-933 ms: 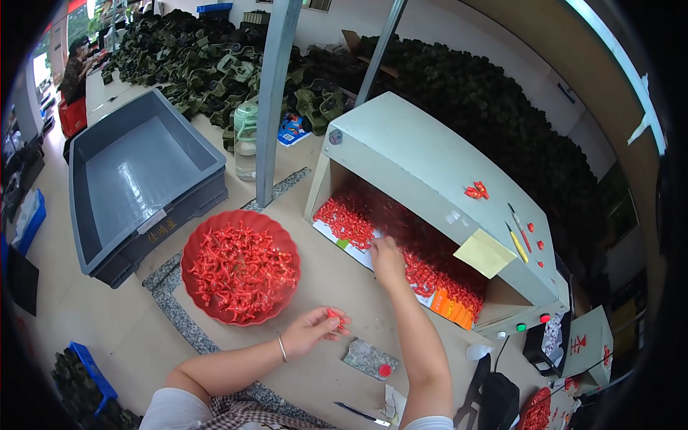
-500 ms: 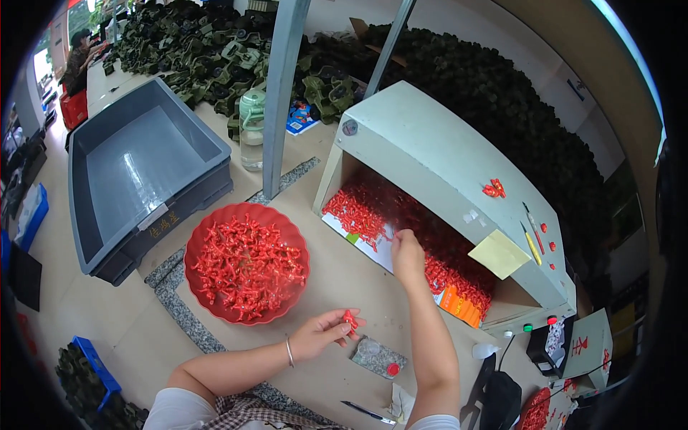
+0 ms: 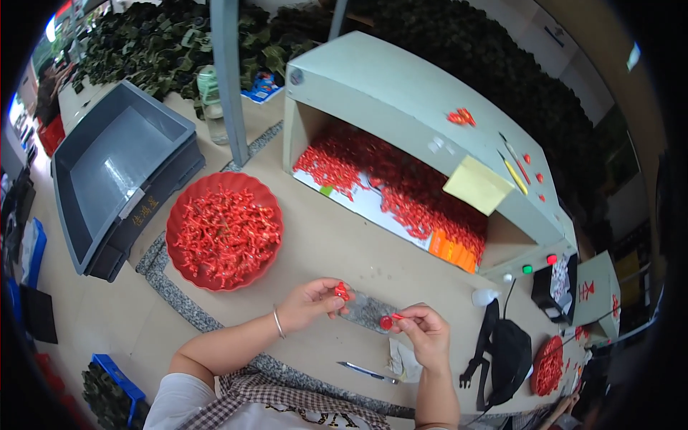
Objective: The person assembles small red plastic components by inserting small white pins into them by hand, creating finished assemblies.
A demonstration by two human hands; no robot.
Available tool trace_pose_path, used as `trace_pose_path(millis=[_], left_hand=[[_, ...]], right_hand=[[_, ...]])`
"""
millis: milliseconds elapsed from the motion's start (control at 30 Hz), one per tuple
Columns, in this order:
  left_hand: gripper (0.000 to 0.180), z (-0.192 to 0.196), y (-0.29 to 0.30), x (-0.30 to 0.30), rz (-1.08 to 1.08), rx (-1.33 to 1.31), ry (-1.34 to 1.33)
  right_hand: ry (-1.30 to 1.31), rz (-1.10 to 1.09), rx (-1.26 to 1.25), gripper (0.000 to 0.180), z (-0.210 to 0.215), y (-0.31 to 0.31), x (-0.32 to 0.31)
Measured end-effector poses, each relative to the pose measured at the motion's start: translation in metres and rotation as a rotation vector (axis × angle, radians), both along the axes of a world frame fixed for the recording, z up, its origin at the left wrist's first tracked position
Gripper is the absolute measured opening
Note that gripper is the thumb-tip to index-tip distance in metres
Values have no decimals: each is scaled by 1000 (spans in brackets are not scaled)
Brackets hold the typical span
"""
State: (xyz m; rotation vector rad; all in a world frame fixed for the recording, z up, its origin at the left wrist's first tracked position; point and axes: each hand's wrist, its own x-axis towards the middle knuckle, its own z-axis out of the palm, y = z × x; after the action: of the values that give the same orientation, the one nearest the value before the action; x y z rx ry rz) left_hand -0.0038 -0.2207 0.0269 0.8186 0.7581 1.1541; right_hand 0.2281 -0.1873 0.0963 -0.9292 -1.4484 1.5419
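My left hand [image 3: 309, 304] pinches a small red plastic figure-like piece [image 3: 342, 291] between thumb and fingers. To its right, my right hand [image 3: 426, 335] holds a tiny red plastic part [image 3: 398, 316] at its fingertips. Between the hands lies a grey speckled stone slab [image 3: 364, 309] with a round red cap [image 3: 386, 322] at its right end. On the left stands a scalloped red bowl [image 3: 173, 245] heaped with similar red pieces [image 3: 226, 236]. Beyond my hands, a pale green open-fronted box [image 3: 423, 89] contains many loose small red parts [image 3: 408, 204].
A grey plastic crate [image 3: 132, 208] sits at the left beside a metal post [image 3: 231, 86]. A pen [image 3: 367, 372], crumpled paper [image 3: 405, 360] and black strapped bag [image 3: 505, 365] lie near the front. Dark green pieces [image 3: 143, 50] are piled at the back.
My right hand has come back from the box's opening toward my left hand, now with a tiny red part. My left hand still holds its red piece. The view has shifted.
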Motion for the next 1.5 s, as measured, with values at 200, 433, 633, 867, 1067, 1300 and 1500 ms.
trace_pose_path(millis=[200, 433, 633, 867, 1067, 1300, 1500], left_hand=[[24, 30, -18, 20, -168, 88, 11], [25, 14, -21, 39, -230, 4, 135], [27, 9, -23, 46, -216, -45, 204], [23, 9, -22, 44, -206, 3, 120], [17, 8, -25, 42, -292, 53, 182], [16, -1, -28, 41, -272, -18, 40], [25, 11, -23, 48, -196, 115, 71]], right_hand=[[157, 20, -88, 11, -34, -18, 10], [252, 50, -63, 10, -45, -26, 10], [150, 38, 54, 10, -50, -24, 13], [-178, 87, 387, 11, -34, -19, 4], [-266, 85, 417, 14, -33, -25, -4], [-412, -40, 783, 22, -41, -29, -10], [-310, -168, 513, 12, -48, -27, -1]])
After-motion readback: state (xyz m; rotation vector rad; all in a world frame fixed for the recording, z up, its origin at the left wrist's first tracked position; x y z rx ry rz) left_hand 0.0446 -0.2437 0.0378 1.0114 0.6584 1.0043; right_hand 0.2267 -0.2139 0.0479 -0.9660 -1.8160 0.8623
